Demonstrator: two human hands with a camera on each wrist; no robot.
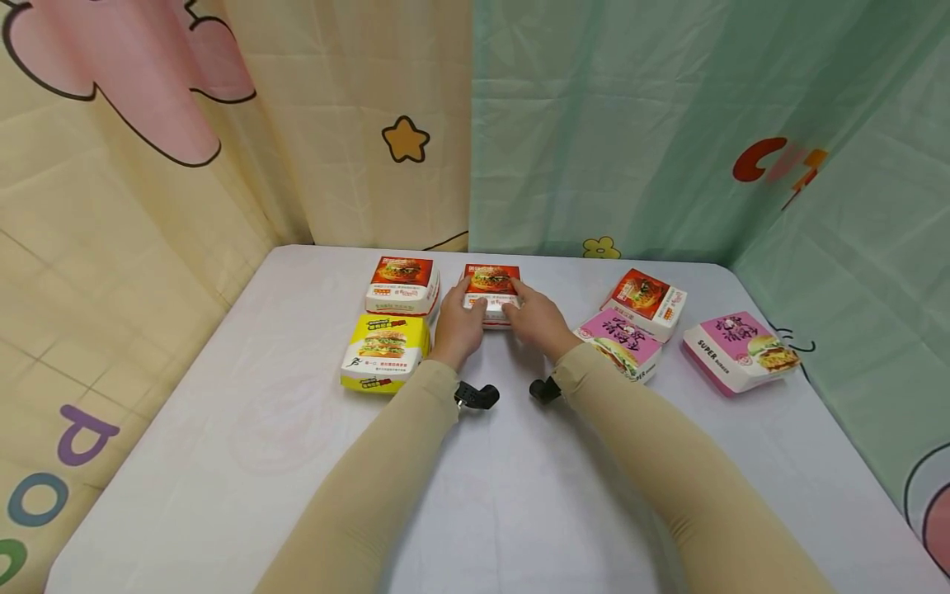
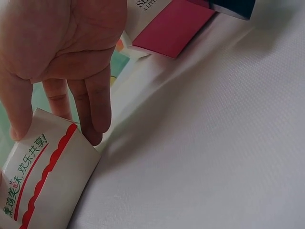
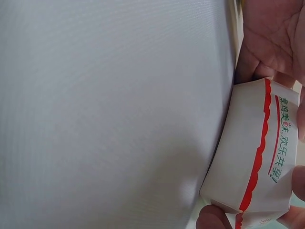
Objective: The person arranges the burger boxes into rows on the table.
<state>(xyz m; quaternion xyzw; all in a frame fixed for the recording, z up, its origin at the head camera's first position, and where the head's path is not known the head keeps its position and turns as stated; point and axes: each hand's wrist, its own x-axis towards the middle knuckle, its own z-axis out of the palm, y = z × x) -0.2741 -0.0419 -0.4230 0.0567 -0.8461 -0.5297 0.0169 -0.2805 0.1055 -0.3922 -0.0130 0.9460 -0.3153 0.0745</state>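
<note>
Middle box: The middle red box (image 1: 491, 289) is red and white, with a burger on top. It is at the far part of the table (image 1: 223, 404), between the two hands. It seems to sit on the cloth, but I can't be sure.
Left hand: The left hand (image 1: 458, 328) grips the box from its left side, with the thumb at the near part.
Right hand: The right hand (image 1: 540, 320) grips the same box from its right side, so both hands hold it together.
Left boxes: The left red box (image 1: 402, 289) is far, and the yellow box (image 1: 384, 353) is just near of it. I can't tell if they touch.
Right boxes: The right red box (image 1: 647, 302) lies at a slant behind the close pink box (image 1: 622, 342), which the right arm partly hides. The other pink box (image 1: 740, 351) lies apart, more to the right, also turned.
Looks done: I think the left pair, as it makes a tidy line.
Looks left: The middle box is not let go yet. The three right boxes look untidy, and no hand grips them.
</note>
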